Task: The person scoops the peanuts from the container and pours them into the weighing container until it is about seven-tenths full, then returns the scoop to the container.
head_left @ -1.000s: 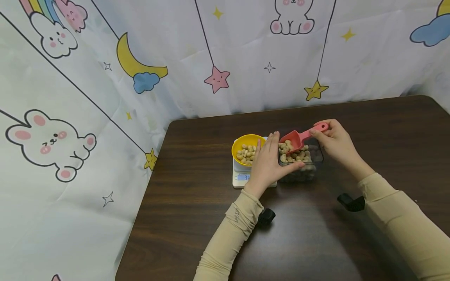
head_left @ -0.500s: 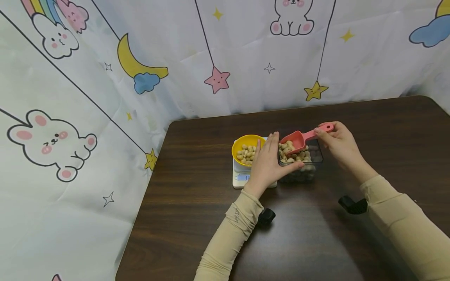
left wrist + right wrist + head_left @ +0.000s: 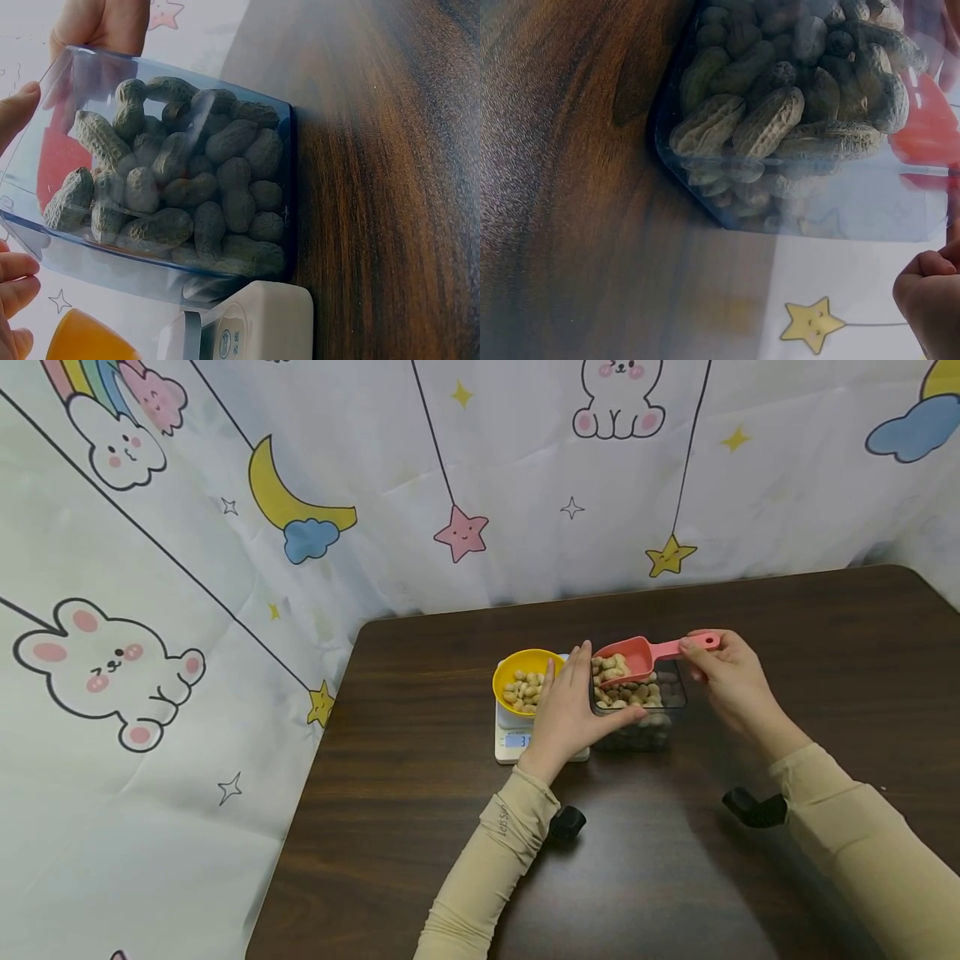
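My right hand (image 3: pixel 738 681) grips a pink scoop (image 3: pixel 639 657) by its handle. The scoop's head lies over the left part of a clear plastic box (image 3: pixel 681 695), with peanuts in shells (image 3: pixel 633 696) in and around it. My left hand (image 3: pixel 566 722) rests at the box's near left corner, fingers straight along the left side and thumb stretched across the front. In the left wrist view, the box wall stands between the thumb (image 3: pixel 16 114) and fingers. Left of that hand, a yellow bowl (image 3: pixel 498 692) of peanuts sits on a white kitchen scale (image 3: pixel 504 752).
The scale and box stand side by side on a dark wood table (image 3: pixel 405 760). My left hand partly covers the scale's lit display (image 3: pixel 517 741). Behind the table hangs a white cartoon-print curtain (image 3: pixel 517 460). Black camera mounts (image 3: pixel 567 822) stick out from both wrists.
My right hand has moved right and a little nearer, drawing the scoop handle along and leveling it. The scoop's head has risen slightly over the peanuts. My left hand stays in place.
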{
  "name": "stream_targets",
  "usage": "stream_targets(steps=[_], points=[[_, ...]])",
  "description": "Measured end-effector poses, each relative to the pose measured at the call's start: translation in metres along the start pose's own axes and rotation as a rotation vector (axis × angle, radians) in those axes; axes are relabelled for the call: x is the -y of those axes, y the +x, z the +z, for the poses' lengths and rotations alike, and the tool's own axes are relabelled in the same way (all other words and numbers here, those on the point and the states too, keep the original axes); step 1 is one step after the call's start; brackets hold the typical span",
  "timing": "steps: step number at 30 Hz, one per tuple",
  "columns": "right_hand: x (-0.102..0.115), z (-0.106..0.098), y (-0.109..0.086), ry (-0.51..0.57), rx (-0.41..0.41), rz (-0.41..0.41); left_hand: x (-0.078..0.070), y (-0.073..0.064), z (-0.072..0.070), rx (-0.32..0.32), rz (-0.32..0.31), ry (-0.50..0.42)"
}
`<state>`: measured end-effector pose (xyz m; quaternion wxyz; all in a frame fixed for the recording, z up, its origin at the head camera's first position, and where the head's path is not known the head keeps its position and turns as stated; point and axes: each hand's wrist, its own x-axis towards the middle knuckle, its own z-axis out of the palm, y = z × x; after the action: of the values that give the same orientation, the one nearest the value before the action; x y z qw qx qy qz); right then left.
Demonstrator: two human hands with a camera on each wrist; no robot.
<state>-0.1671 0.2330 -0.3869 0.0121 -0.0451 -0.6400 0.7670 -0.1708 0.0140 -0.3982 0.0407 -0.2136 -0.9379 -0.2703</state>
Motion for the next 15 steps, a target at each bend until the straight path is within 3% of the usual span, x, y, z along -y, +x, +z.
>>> stream_targets(steps=[6, 15], points=[[-0.0019, -0.0044, -0.0042, 0.198, 0.040, 0.021, 0.0008, -0.0008, 0.0011, -0.001, 0.004, 0.001], [-0.0038, -0.0097, -0.0059, 0.350, 0.041, 0.007, 0.0000, -0.0012, 0.0013, -0.011, 0.004, -0.004]])
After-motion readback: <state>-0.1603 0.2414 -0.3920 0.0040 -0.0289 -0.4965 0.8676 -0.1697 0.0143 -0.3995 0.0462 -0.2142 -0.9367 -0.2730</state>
